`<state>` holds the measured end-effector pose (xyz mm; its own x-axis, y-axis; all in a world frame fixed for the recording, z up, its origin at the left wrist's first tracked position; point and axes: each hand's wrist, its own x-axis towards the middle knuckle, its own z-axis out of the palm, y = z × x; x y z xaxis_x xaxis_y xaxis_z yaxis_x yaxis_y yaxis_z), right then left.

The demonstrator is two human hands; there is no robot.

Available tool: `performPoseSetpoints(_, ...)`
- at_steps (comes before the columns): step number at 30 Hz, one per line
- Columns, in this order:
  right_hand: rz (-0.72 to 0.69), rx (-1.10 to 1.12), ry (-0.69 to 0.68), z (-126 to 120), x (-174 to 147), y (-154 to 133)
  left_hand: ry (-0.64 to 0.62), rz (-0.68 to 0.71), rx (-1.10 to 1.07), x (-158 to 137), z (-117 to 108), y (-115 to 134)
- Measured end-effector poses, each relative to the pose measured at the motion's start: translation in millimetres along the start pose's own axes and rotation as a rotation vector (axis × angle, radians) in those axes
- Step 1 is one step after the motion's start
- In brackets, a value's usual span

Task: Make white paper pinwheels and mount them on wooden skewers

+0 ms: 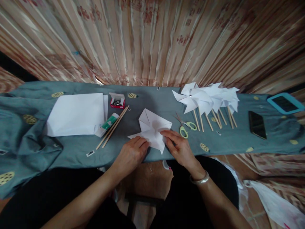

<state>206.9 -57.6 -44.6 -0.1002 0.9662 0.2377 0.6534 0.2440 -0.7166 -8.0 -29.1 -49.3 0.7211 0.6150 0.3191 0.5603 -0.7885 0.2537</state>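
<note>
A white paper pinwheel sheet (154,125), cut and partly folded, lies in front of me with pointed flaps at its left and bottom. My left hand (133,150) has its fingers curled together on the lower left of the paper. At the right side, my right hand (177,147) pinches a paper flap between thumb and fingers. Green-handled scissors (184,125) rest just beyond my right hand, blades slightly apart. To the left, two wooden sticks (113,126) lie beside a green and white glue stick (110,121).
A stack of white paper (76,114) occupies the left. Behind the sticks is an opened red box (117,100) of small dark pieces. Several finished pinwheels (207,98) on sticks lie at the back right, near a black phone (257,124) and a blue-framed tablet (285,103). A curtain (143,41) hangs behind.
</note>
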Motion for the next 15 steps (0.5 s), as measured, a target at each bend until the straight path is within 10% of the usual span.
performPoseSetpoints(15,0.098,0.064,0.069,23.4,6.6,-11.6,0.004,-0.299,-0.345,9.2,6.4,-10.6)
